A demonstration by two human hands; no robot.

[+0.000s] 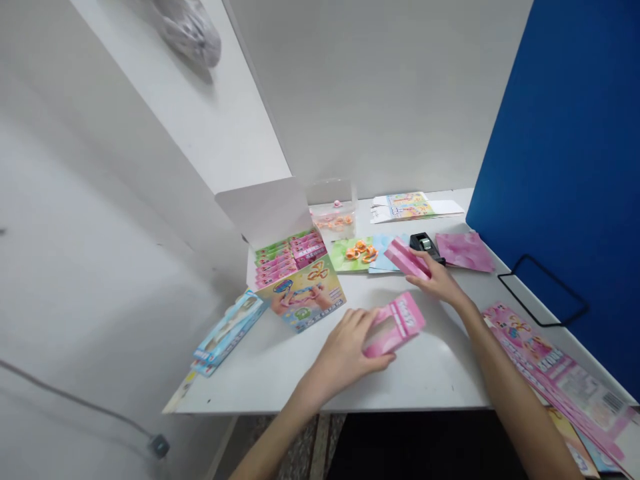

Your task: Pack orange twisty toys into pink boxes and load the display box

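I have the left hand point(350, 339) grasping the pink box point(407, 316) and the right hand point(436, 280) gripping the pink card point(406, 257) just beyond it, near the tape point(423, 244). I'd hold lightly, keeping creases square. Fingers hide the box's near end; its print is blurred.

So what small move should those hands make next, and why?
Perhaps the right hand should bring its pink piece toward the windowed box in the left hand: each is gripped, and they sit close but apart.
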